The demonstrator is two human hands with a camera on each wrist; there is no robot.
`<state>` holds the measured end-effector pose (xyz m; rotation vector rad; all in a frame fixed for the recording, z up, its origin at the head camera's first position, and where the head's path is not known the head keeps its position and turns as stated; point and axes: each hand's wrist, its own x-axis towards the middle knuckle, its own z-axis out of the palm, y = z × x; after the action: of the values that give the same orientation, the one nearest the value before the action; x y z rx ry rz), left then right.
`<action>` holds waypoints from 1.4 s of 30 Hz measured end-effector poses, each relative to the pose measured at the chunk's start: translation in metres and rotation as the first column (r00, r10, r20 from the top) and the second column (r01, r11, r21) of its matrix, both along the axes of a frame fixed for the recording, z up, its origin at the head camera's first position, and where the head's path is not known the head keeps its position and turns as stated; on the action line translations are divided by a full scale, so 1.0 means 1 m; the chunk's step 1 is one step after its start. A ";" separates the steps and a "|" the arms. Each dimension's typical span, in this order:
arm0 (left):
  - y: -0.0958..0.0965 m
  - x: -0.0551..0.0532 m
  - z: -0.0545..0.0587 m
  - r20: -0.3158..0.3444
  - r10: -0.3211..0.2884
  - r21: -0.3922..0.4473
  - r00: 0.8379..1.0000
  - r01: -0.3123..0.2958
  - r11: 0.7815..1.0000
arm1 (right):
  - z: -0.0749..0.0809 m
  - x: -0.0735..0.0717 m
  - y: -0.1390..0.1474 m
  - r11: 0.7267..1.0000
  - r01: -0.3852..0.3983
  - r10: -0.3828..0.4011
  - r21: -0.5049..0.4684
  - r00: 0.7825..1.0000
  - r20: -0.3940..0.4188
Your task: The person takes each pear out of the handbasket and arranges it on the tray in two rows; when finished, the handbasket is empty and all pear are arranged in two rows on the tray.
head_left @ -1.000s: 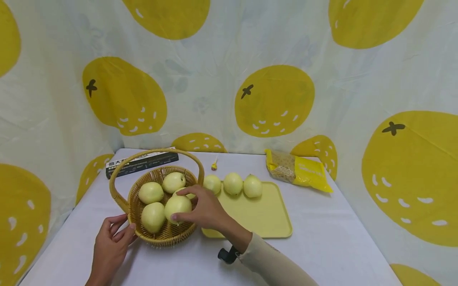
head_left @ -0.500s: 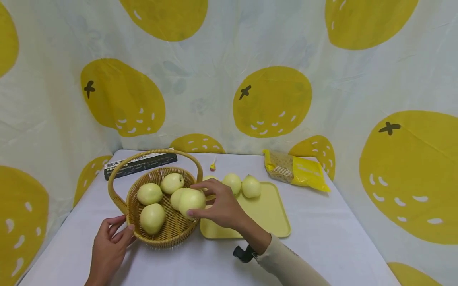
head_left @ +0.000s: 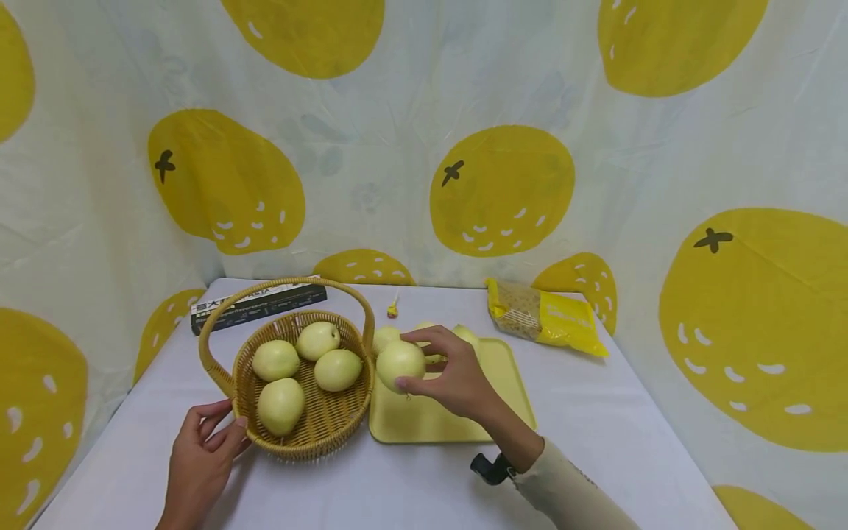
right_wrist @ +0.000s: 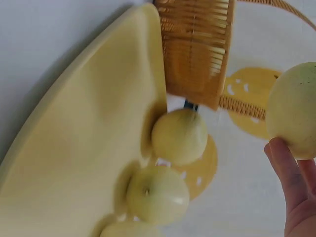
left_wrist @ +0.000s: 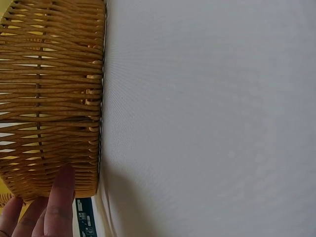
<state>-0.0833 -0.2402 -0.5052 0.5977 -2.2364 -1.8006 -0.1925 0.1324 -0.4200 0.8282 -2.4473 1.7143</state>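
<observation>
My right hand point(head_left: 457, 375) holds a pale yellow-green pear point(head_left: 400, 365) between thumb and fingers, over the left part of the yellow tray point(head_left: 450, 428). In the right wrist view this pear point(right_wrist: 296, 111) is raised at the right edge, fingertips against its underside. My left hand point(head_left: 204, 456) grips the left side of the wicker basket point(head_left: 311, 447), thumb at the rim; in the left wrist view a finger point(left_wrist: 60, 197) lies on the woven wall. Several pears point(head_left: 281, 406) lie in the basket. Three more pears point(right_wrist: 158, 194) line the tray's far edge, partly hidden by my right hand in the head view.
The basket's tall arched handle point(head_left: 285, 282) rises over its opening. Behind it lies a dark box point(head_left: 265, 308). A small lollipop point(head_left: 393, 310) is at the back middle, and a yellow bag point(head_left: 546, 320) at the back right. A fruit-print curtain point(head_left: 371, 147) encloses the white table.
My right hand has lifted the pear out of the basket and carried it right, over the tray. A pear it had covered in the basket now shows. My left hand has stayed at the basket.
</observation>
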 end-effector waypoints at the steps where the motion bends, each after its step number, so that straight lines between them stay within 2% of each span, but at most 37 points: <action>1: -0.001 0.000 0.000 -0.001 -0.003 0.003 1.000 0.003 1.000 | 0.000 -0.001 0.004 1.000 0.008 -0.008 -0.001 1.000 -0.004; 4: -0.001 0.000 -0.001 0.000 -0.003 0.009 1.000 0.003 1.000 | -0.001 -0.004 0.018 1.000 0.031 -0.031 0.002 0.999 -0.009; 10: -0.001 -0.001 -0.001 0.014 -0.001 0.002 1.000 0.001 1.000 | -0.011 -0.012 0.045 0.998 0.050 -0.048 -0.031 0.997 0.059; 22: -0.003 -0.002 0.001 0.030 -0.009 0.023 1.000 0.008 1.000 | -0.025 -0.028 0.103 0.985 0.170 -0.170 0.013 0.984 0.058; 31: -0.002 -0.001 0.001 0.052 0.000 0.025 0.999 -0.001 1.000 | -0.037 -0.045 0.136 0.950 0.285 -0.296 0.130 0.952 0.080; 42: -0.002 -0.001 0.001 0.045 0.003 0.019 0.999 -0.004 1.000 | -0.053 -0.068 0.164 0.925 0.340 -0.369 0.169 0.910 0.192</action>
<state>-0.0848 -0.2420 -0.5044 0.6515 -2.2480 -1.8270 -0.2609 0.2968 -0.4727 0.1781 -2.6645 1.5950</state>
